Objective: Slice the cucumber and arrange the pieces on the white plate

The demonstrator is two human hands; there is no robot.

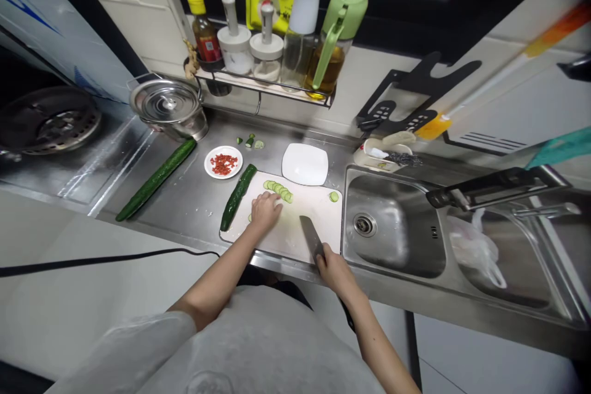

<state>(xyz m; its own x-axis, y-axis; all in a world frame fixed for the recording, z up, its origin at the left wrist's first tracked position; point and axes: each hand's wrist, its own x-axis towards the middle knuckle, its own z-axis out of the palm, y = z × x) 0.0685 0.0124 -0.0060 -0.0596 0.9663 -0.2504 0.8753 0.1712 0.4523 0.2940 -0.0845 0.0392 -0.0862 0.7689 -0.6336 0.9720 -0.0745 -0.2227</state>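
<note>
In the head view my right hand (335, 269) grips a kitchen knife (310, 234), its broad blade angled away from me over the white cutting board (300, 240). My left hand (266, 212) rests at the board's left half with fingers curled together. A pale green edge shows by its fingertips, apparently a cucumber slice. Just beyond the fingers lies an overlapping row of cucumber slices (278, 189). A whole-looking dark green cucumber piece (237, 198) lies along the board's left edge. One cut cucumber end (333, 196) sits at the far right corner.
A plate of chopped red pieces (224, 163) and a white dish (305, 164) stand behind the board. A long cucumber (157, 180) lies left, near a lidded steel pot (169, 108). The sink (394, 225) adjoins on the right. A condiment rack (268, 83) hangs on the wall.
</note>
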